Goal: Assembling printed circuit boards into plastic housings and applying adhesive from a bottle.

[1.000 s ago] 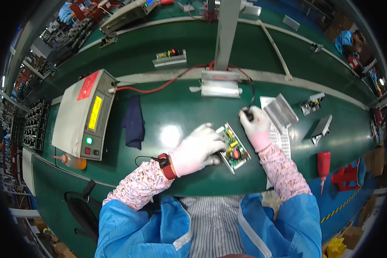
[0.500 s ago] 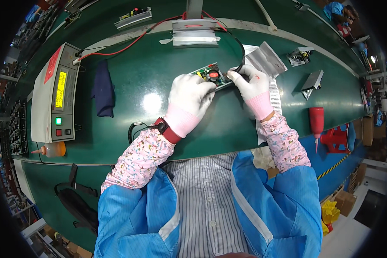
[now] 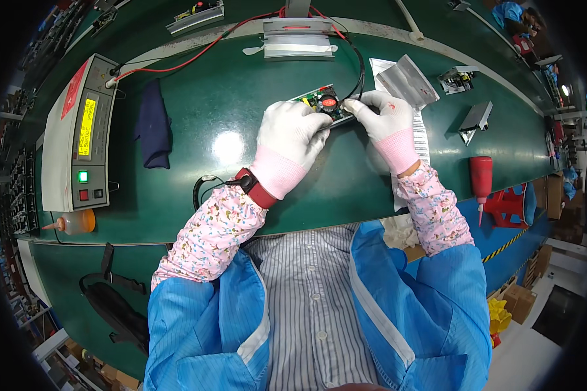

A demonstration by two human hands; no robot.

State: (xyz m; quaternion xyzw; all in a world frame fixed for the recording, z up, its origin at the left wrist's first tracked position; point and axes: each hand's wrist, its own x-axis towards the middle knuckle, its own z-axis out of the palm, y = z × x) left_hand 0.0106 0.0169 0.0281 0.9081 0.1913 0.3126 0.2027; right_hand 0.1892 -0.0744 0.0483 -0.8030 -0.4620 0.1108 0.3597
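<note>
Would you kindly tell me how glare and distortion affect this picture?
Head view: glare whitens a patch of the green tabletop; head view: the fisheye bows the pale rail and leaves corners black; head view: small details on the circuit board are unclear.

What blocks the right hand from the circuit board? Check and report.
Nothing visible: the right hand, holding the black cable, is at the right end of the circuit board. The left hand is at its left side.
</note>
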